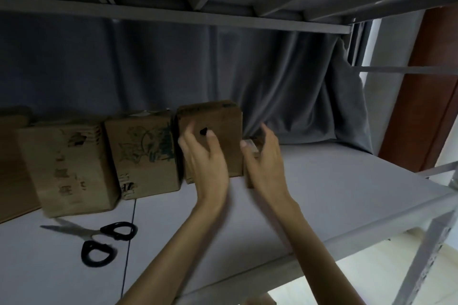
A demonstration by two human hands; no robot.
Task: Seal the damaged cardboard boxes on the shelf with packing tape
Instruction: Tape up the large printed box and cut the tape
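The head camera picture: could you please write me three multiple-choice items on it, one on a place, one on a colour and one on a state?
1. Where do the scissors lie?
A. on the shelf in front of the boxes at the left
B. on top of a box
C. in the right hand

2. What colour are the scissor handles?
A. red
B. black
C. yellow

3. What is the left hand doing?
A. hanging below the shelf
B. gripping the scissors
C. resting with straight fingers on the front of the rightmost box

Answers: 1 A, they lie flat on the shelf board before the leftmost box. 2 B, both loops are black. 3 C, its fingers spread over the brown face near a dark hole.
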